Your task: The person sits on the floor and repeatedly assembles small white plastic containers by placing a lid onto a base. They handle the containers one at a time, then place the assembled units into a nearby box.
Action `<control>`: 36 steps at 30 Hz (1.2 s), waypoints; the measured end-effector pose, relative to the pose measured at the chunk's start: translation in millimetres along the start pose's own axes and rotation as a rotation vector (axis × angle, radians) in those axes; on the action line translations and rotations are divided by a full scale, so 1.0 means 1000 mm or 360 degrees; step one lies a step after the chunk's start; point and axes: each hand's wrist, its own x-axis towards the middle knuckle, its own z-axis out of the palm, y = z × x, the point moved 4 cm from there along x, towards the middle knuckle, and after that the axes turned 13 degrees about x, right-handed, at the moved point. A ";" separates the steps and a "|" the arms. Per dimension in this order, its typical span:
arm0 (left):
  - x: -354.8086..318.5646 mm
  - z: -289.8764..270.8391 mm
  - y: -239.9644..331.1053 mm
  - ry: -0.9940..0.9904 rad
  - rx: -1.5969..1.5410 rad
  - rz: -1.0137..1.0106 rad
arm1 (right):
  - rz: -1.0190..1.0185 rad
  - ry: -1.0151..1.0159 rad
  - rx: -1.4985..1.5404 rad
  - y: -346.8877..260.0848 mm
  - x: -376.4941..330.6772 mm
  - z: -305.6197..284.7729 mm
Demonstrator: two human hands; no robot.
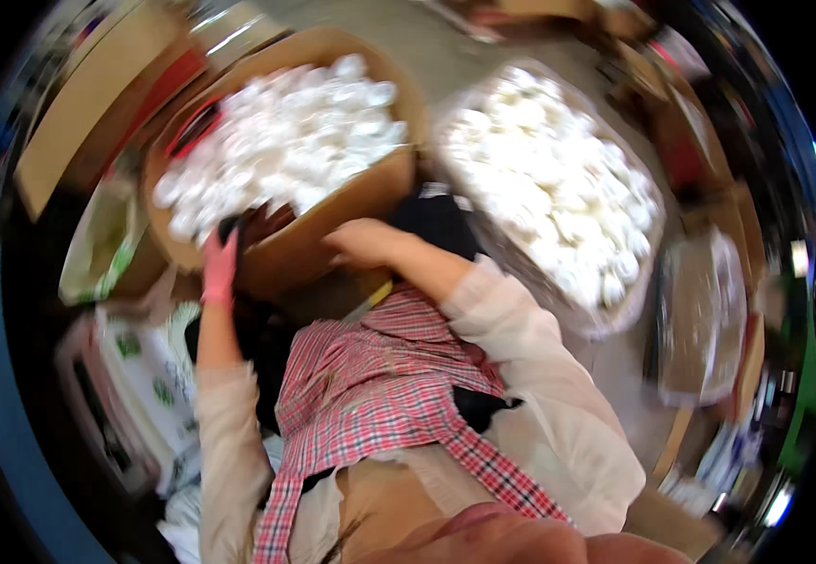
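The picture is blurred by motion. A large cardboard box (333, 221) filled with small white round pieces (286, 141) stands in front of me. My left hand (219, 267), in a pink glove, reaches up to the box's near left corner, next to a small dark thing (230, 226) at the rim. Whether it grips that thing is unclear. My right hand (361, 242), bare, lies against the box's front wall just below the rim, fingers pointing left. Both forearms wear pale sleeves. A red checked cloth (380, 395) hangs over my front.
To the right sits a second big container lined with clear plastic (605, 324), heaped with similar white pieces (558, 188). Flat cardboard (88, 94) lies at the upper left, a greenish bag (102, 240) at the left, and wrapped cartons (704, 320) at the right.
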 end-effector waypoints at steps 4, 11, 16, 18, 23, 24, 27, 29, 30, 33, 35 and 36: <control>-0.011 -0.003 0.035 0.0059 0.0093 -0.0032 | -0.0095 0.0102 -0.0015 0.001 -0.017 -0.009; -0.016 -0.007 0.031 0.0063 0.0133 0.0068 | -0.0089 0.0036 0.0139 -0.011 -0.021 -0.008; -0.011 0.000 0.031 0.0128 0.0049 0.0136 | 0.0010 0.0042 0.0153 -0.014 -0.025 -0.010; -0.011 0.006 0.037 0.0129 -0.0060 0.0123 | 0.0025 0.0022 0.0127 -0.012 -0.023 -0.009; -0.004 0.016 0.062 0.0095 -0.0169 0.0232 | 0.0160 -0.0144 0.0053 -0.019 -0.016 0.000; -0.003 0.017 0.070 0.0060 -0.0204 0.0243 | 0.0212 -0.0159 0.0056 -0.021 -0.018 0.000; -0.003 0.022 0.074 -0.0028 -0.0139 0.0243 | 0.0100 -0.0156 0.0075 -0.027 -0.013 0.004; 0.001 0.033 0.073 -0.0128 -0.0045 0.0289 | 0.0077 -0.0183 0.0068 -0.031 -0.010 0.005; 0.000 0.038 0.069 0.0035 -0.0053 0.0340 | 0.0067 -0.0191 0.0059 -0.033 -0.008 0.004; -0.002 0.037 0.077 -0.0094 -0.0015 0.0332 | 0.0018 -0.0184 0.0008 -0.013 -0.006 0.012; -0.001 0.042 0.083 -0.0215 0.0073 0.0375 | 0.0009 -0.0208 -0.0090 -0.005 -0.007 0.011; -0.003 0.038 0.088 -0.0322 0.0123 0.0400 | 0.0024 -0.0208 -0.0059 -0.006 -0.006 0.011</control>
